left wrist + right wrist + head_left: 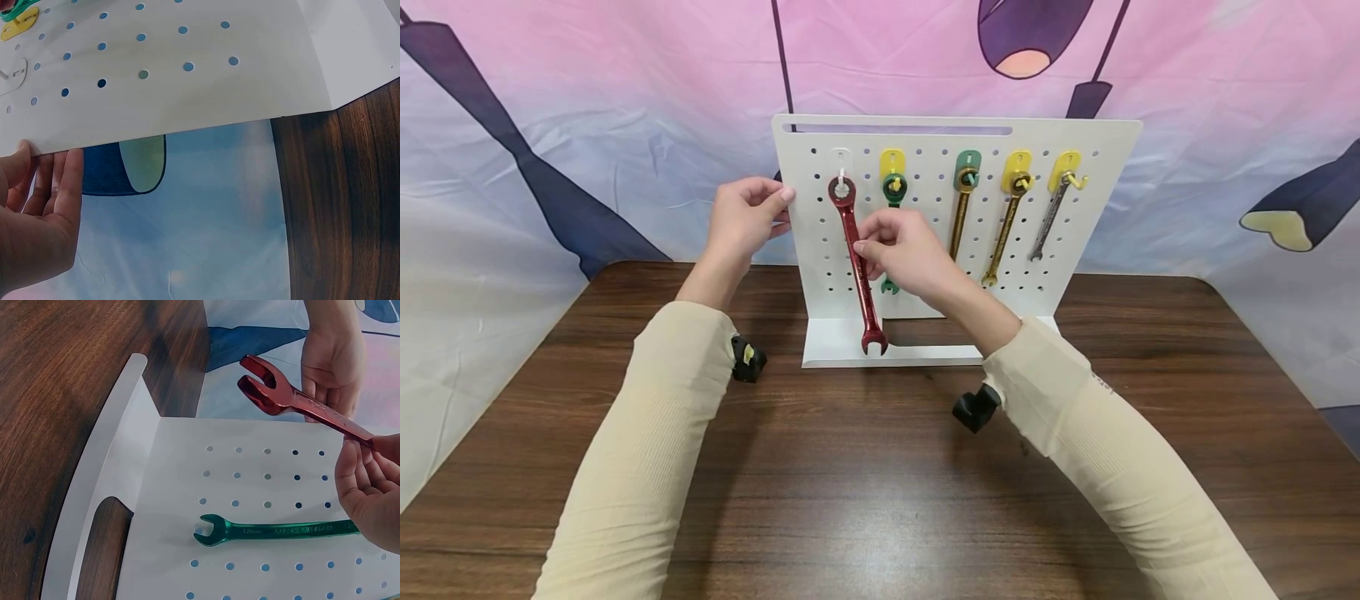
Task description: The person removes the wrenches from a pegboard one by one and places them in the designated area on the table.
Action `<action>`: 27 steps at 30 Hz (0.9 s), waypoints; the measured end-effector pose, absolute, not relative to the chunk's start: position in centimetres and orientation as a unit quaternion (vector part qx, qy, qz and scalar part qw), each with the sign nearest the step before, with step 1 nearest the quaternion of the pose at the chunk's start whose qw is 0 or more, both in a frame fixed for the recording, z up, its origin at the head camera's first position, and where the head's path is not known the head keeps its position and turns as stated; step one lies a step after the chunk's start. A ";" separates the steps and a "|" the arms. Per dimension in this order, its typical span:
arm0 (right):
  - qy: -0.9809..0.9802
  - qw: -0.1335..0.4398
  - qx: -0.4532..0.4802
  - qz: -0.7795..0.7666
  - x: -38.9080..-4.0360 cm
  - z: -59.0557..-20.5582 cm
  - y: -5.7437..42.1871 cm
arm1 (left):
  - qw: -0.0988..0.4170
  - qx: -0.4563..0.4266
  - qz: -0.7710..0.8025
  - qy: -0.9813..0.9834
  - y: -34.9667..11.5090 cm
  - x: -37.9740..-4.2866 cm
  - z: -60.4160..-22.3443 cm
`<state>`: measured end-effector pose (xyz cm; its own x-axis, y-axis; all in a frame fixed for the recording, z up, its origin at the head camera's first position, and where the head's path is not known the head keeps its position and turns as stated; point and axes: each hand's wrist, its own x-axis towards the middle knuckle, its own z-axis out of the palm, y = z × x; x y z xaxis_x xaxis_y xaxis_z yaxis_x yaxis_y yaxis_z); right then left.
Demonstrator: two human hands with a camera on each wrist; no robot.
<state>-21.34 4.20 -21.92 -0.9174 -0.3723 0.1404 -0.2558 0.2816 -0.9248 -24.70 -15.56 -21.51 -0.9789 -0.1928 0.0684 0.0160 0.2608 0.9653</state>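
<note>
My right hand (912, 254) pinches the shaft of a red combination wrench (860, 279) between thumb and fingers. The wrench's ring end is at the white hook (840, 158), whose tip shows through the ring. Its open end points down and stands out from the board, as the right wrist view shows. With thumb in front and fingers behind, my left hand (743, 218) grips the left edge of the white pegboard (925, 306). A green wrench (281, 531) hangs just behind my right hand, which partly hides it in the head view.
Two gold wrenches (961, 218) (1004, 233) and a silver wrench (1049, 221) hang farther right, on a green hook and yellow hooks. The pegboard's foot stands on a dark wooden table (865, 467). A patterned cloth (625, 150) hangs behind.
</note>
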 end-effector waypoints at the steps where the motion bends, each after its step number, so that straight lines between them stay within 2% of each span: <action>1: 0.797 0.052 -0.196 -0.568 -21.3 -21.9 4.2 | 0.087 0.056 -0.605 -0.790 -15.6 -24.7 -21.5; 27: 0.789 0.048 -0.204 -0.578 -20.8 -20.8 4.4 | 0.093 0.053 -0.600 -0.793 -15.5 -24.6 -21.6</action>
